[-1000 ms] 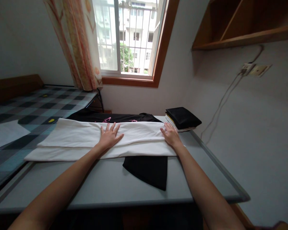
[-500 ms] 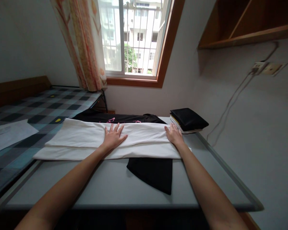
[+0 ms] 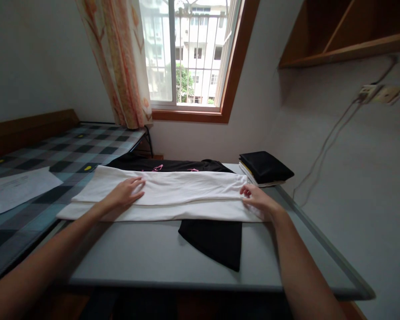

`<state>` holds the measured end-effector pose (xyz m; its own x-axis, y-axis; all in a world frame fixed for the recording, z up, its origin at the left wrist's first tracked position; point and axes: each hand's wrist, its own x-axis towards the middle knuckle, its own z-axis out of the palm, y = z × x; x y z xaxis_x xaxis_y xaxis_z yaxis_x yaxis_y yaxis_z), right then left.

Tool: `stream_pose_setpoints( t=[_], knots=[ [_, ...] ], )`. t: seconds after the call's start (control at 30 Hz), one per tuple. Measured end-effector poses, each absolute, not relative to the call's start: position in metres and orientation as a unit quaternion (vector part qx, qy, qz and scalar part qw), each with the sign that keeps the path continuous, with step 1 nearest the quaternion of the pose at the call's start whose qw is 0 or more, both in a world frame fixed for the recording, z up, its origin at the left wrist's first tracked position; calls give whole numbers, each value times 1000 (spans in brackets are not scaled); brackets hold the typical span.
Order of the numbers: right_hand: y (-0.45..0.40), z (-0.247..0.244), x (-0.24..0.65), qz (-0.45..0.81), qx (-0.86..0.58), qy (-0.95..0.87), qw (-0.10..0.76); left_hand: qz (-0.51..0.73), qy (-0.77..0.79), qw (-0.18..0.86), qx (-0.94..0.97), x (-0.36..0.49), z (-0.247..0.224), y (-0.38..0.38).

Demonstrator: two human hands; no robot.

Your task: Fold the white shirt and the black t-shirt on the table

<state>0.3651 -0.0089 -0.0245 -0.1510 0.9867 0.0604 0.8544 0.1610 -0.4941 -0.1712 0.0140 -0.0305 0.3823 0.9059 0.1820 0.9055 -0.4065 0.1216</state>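
Note:
A long folded white garment (image 3: 186,186) lies across the table, with one lengthwise fold line along it. My left hand (image 3: 128,192) is over its left part, fingers stretched and a little apart, holding nothing. Near the garment's right end is my right hand (image 3: 257,198), its fingers loosely bent with a gap to the thumb; whether the fingertips touch the cloth I cannot tell. From under the white garment's front edge sticks out a black cloth piece (image 3: 215,242) with a pointed corner. Behind it lies black fabric (image 3: 176,165) with pink marks.
A stack of folded clothes with a black one on top (image 3: 266,165) sits at the table's back right. To the left is a bed with a checked cover (image 3: 70,153), papers (image 3: 23,189) on it. The table's edge (image 3: 186,284) runs along the front; shelves (image 3: 350,49) hang upper right.
My left hand has slid left along the white garment. My right hand has shifted slightly right and nearer, its fingers going from flat to bent. The view has turned slightly left.

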Motion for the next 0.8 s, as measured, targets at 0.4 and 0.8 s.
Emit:
stream_pose_setpoints(
  t=[0.4,0.8],
  knots=[
    [-12,-19,357,67,-666,-732,126,42,812,53,580,-326,-8,-29],
    [-8,-23,359,-6,-668,-730,143,181,844,167,477,-318,-5,-26]
  ],
)
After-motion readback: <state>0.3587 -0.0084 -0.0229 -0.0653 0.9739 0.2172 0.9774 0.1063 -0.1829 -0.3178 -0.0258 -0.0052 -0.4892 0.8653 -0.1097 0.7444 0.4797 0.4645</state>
